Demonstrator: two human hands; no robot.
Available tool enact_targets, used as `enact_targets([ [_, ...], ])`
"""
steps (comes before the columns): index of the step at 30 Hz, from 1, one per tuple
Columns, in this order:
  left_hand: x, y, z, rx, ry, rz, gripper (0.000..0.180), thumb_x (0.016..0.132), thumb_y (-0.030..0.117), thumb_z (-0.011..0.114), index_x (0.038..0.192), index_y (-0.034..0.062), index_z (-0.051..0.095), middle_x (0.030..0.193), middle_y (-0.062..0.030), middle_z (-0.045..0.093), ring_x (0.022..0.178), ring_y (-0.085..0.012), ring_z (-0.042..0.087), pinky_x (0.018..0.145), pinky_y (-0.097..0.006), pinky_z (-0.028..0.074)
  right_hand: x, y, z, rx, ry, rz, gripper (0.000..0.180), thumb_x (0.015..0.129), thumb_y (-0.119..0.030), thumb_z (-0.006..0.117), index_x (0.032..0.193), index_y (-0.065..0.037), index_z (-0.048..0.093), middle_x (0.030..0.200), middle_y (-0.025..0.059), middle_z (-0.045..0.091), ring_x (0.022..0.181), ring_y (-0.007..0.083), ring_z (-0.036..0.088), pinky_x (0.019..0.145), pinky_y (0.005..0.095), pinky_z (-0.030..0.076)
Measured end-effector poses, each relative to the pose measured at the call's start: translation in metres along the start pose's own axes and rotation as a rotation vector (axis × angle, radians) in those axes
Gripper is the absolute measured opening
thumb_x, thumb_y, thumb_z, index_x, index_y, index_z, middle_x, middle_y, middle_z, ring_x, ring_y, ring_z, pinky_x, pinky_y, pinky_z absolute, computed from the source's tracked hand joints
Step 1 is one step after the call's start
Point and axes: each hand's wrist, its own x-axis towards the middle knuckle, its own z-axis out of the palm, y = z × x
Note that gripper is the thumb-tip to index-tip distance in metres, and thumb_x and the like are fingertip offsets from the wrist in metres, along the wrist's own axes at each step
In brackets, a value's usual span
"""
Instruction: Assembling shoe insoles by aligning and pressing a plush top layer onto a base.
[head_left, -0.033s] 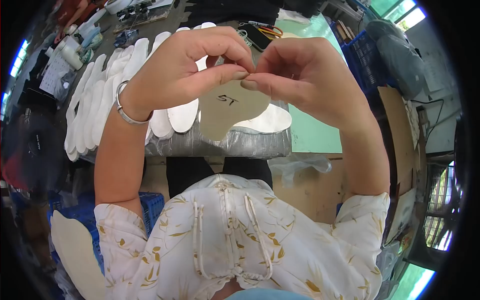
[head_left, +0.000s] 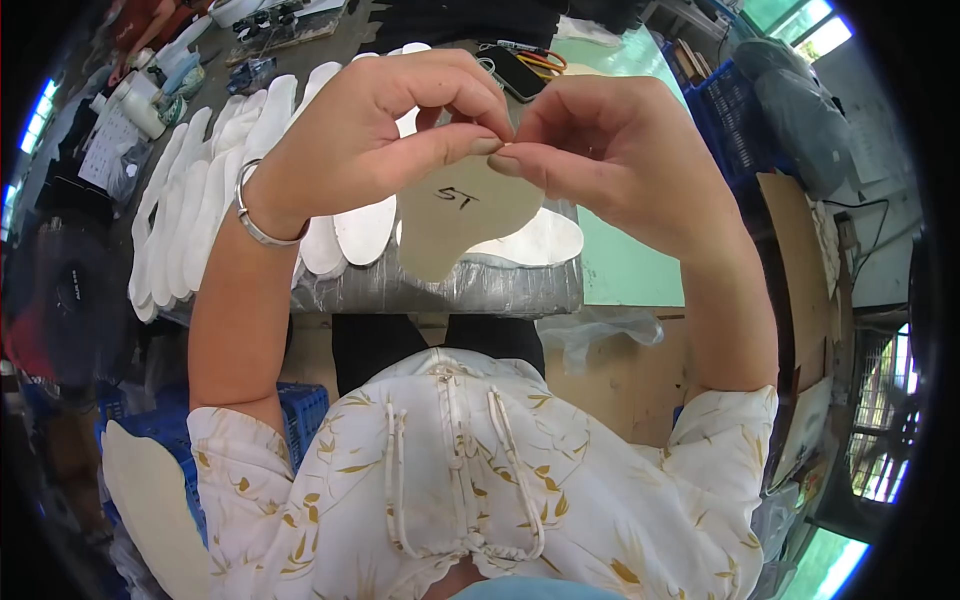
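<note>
My left hand point(head_left: 400, 130) and my right hand point(head_left: 610, 140) meet over the table, each with thumb and forefinger pinched and the fingertips touching. What they pinch is too small to make out. Directly below the fingertips is a beige flat template-like piece point(head_left: 440, 235), with wavy edges and dark handwriting; its upper edge is hidden behind my fingers. Behind it a white insole point(head_left: 535, 240) lies on the table's front part. To the left, several white insoles point(head_left: 180, 225) are lined up in overlapping rows, partly covered by my left hand and forearm.
A phone point(head_left: 510, 72) and yellow-handled scissors point(head_left: 545, 65) lie beyond my hands. At right are a green board point(head_left: 630, 265) and a blue crate point(head_left: 730, 120) beside cardboard point(head_left: 790, 260). White containers point(head_left: 140, 108) stand at the far left. A clear plastic bag point(head_left: 600, 335) hangs below the table edge.
Both hands have shifted very slightly right, still pinched together. The beige piece has tilted a little; the rest looks unchanged.
</note>
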Motion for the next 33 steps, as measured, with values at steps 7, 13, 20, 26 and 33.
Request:
enact_targets([
  [7,-0.007,-0.028,0.018,-0.02,0.146,-0.134,0.027,0.092,0.01,0.065,0.119,0.0019,0.064,0.12,-0.0098,0.064,0.104,-0.0172,0.059,0.085,-0.03,0.046,0.0,0.041,-0.002,0.213,0.047,0.015,0.016,0.086,-0.011,0.073,0.09,0.003,0.068,0.073,0.0038,0.066,0.063,0.0077,0.06,0.058,0.0237,0.049],
  [13,-0.114,-0.073,0.052,-0.343,0.567,-0.797,0.059,0.093,0.029,0.067,0.138,-0.0014,0.045,0.128,-0.0121,0.058,0.116,-0.0191,0.054,0.101,-0.037,0.043,-0.023,0.098,-0.024,0.556,0.33,0.026,0.018,0.089,-0.012,0.072,0.097,0.003,0.066,0.081,0.0049,0.066,0.066,0.008,0.06,0.061,0.0208,0.049],
  [20,-0.154,-0.068,0.077,-1.016,0.845,-0.977,0.026,0.098,0.013,0.057,0.122,0.0031,0.053,0.109,-0.0062,0.066,0.092,-0.0124,0.066,0.071,-0.026,0.058,-0.065,0.167,0.015,0.963,0.401,0.303,0.015,0.091,-0.011,0.069,0.098,0.001,0.066,0.081,0.0041,0.066,0.065,0.0088,0.059,0.061,0.0228,0.05],
  [26,-0.16,-0.069,0.079,-0.913,0.758,-1.181,0.026,0.096,0.005,0.057,0.121,0.0003,0.056,0.109,-0.0076,0.066,0.092,-0.0118,0.065,0.072,-0.026,0.058,-0.107,0.19,0.047,0.959,0.58,0.558,0.02,0.09,-0.005,0.07,0.107,0.003,0.067,0.089,0.0048,0.069,0.074,0.0085,0.063,0.066,0.0227,0.052],
  [33,-0.161,-0.067,0.076,-0.714,0.664,-1.244,0.023,0.089,0.002,0.065,0.11,0.0009,0.056,0.098,-0.0074,0.067,0.079,-0.0107,0.06,0.068,-0.023,0.049,-0.132,0.21,0.082,1.112,0.582,0.811,0.016,0.088,-0.004,0.071,0.103,0.001,0.068,0.088,0.0053,0.071,0.072,0.0087,0.064,0.066,0.0219,0.052],
])
